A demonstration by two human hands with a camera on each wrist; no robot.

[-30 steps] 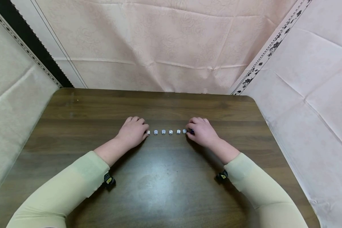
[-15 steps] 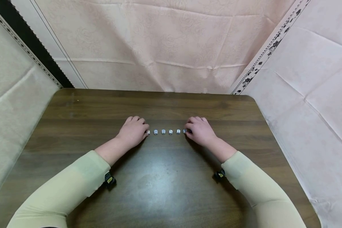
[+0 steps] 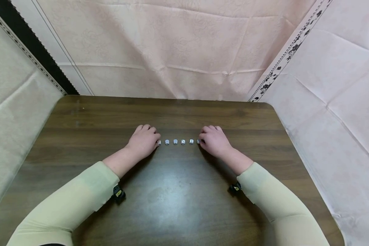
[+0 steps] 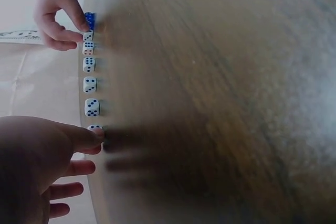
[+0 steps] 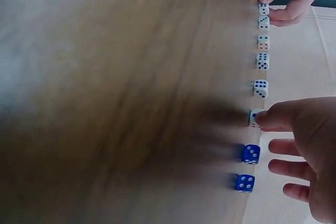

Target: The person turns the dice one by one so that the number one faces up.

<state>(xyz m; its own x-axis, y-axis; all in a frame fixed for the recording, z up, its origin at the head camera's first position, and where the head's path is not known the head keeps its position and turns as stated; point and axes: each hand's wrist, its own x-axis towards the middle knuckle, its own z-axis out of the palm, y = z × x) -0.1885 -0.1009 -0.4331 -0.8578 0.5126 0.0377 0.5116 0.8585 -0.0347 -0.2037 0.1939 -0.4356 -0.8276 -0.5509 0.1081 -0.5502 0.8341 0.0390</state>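
Observation:
Several small white dice [image 3: 175, 141] lie in a straight row across the table. My left hand [image 3: 144, 140] is at the row's left end, its thumb and forefinger pinching the end white die [image 4: 95, 127]. At the other end my right hand [image 3: 215, 140] pinches the last white die [image 5: 254, 118] between thumb and forefinger. The other fingers of both hands are spread apart. Beyond that die, beside my right fingers, a blue die [image 5: 251, 154] and another blue die [image 5: 245, 183] continue the line; in the head view my right hand hides them.
The brown wooden table [image 3: 172, 191] has rounded far corners. Pale cloth [image 3: 184, 51] hangs behind it, with more cloth [image 3: 341, 112] at the right side. A small black wrist camera [image 3: 119, 193] sits at the left cuff, another camera [image 3: 234, 188] at the right.
My right hand has shifted slightly left onto the last white die, covering the dark blue die that showed under it earlier. My left hand stays at its die.

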